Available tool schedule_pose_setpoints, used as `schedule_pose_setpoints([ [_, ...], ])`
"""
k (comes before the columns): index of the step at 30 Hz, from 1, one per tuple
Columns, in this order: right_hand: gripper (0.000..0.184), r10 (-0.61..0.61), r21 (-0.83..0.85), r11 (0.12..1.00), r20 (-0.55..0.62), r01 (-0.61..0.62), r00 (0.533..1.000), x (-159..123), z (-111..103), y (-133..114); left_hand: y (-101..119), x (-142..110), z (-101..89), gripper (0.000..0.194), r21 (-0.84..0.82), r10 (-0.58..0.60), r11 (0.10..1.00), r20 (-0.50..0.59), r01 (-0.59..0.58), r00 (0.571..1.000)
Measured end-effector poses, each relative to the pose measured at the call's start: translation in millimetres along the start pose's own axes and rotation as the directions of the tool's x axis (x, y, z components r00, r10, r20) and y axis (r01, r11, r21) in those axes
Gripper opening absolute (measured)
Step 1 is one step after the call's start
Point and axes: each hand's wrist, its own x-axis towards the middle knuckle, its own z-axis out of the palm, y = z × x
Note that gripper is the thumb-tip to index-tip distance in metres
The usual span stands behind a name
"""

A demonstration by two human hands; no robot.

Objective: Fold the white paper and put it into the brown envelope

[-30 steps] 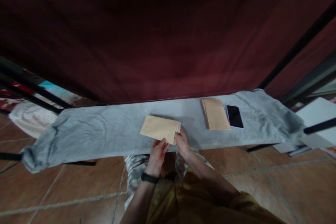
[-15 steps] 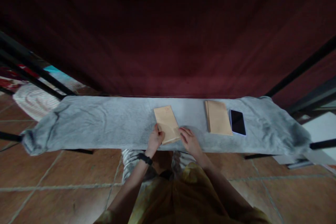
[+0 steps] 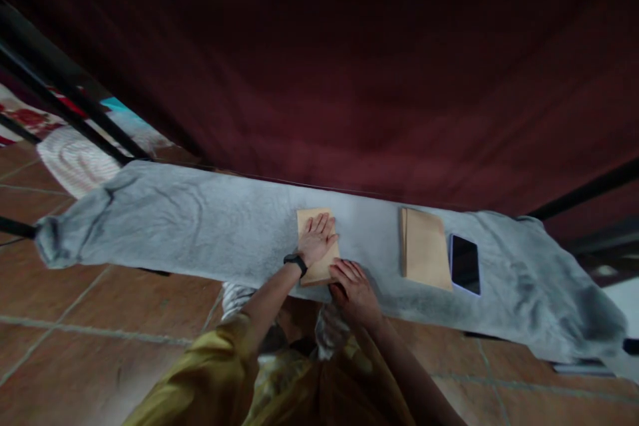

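A brown paper envelope [image 3: 305, 218] lies on a grey cloth [image 3: 200, 229] that covers a long narrow bench. My left hand [image 3: 316, 239] rests flat on top of the envelope, fingers stretched out, a black band on its wrist. My right hand [image 3: 352, 283] sits at the envelope's near right corner with its fingers curled down against the edge; nothing shows inside them.
A stack of brown envelopes [image 3: 424, 248] lies to the right, with a dark phone [image 3: 464, 264] beside it. A dark red curtain [image 3: 319, 80] hangs behind the bench. Black metal bars [image 3: 64, 106] cross at left. Brown floor tiles [image 3: 74, 319] lie below.
The envelope was turned from crosswise to lengthwise and laid down on the cloth. My left hand moved from its near edge onto its top and flattened. The camera view tilted.
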Motion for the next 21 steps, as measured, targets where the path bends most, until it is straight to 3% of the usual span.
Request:
schedule_pose_setpoints([
  [3,0.043,0.018,0.014,1.0,0.006,-0.018,1.0,1,1,1,-4,-2,0.0,0.06,-0.001,0.044,0.999,0.025,-0.044,0.999],
  [9,0.039,0.014,0.023,1.0,-0.001,-0.014,1.0,2,2,3,3,-32,-5.3,0.059,-0.062,0.136,0.989,0.063,-0.132,0.989],
  [14,0.035,-0.024,0.023,0.999,-0.029,0.024,0.999,1,3,4,10,-58,-8.9,0.055,-0.185,0.151,0.975,0.127,-0.126,0.98],
  [17,0.029,0.013,0.034,0.999,-0.043,-0.011,0.999,5,3,2,9,-77,-17.1,0.052,-0.294,0.148,0.951,0.179,-0.09,0.973],
  [21,0.022,0.102,0.031,0.994,-0.052,-0.1,0.993,16,5,-2,7,-108,-25.7,0.047,-0.381,0.173,0.917,0.118,-0.116,0.978],
])
